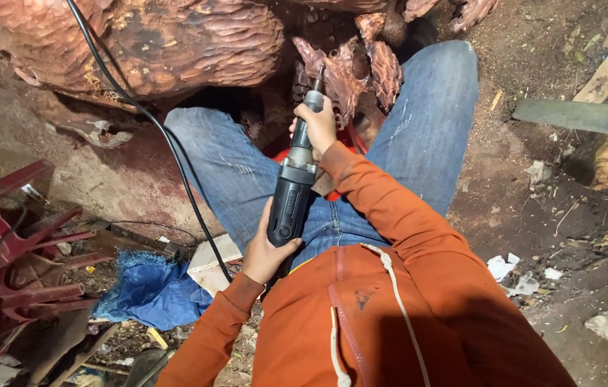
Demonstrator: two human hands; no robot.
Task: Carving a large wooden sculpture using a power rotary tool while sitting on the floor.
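Dirt floor (548, 236), carved reddish wood (175, 43) ahead. Right hand (316, 125) grip clamped near die grinder (293, 186) nose; left hand (267, 251) grip clamped on rear. Black cable (175, 154) trails left of grips, blue cloth (150, 290) below.

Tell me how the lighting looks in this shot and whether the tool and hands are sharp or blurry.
Head view: bright, warm light on the carved wood, deep shadow in the gap beneath it; the power tool, left hand and right hand are sharp; slight wide-angle curving towards the frame edges.
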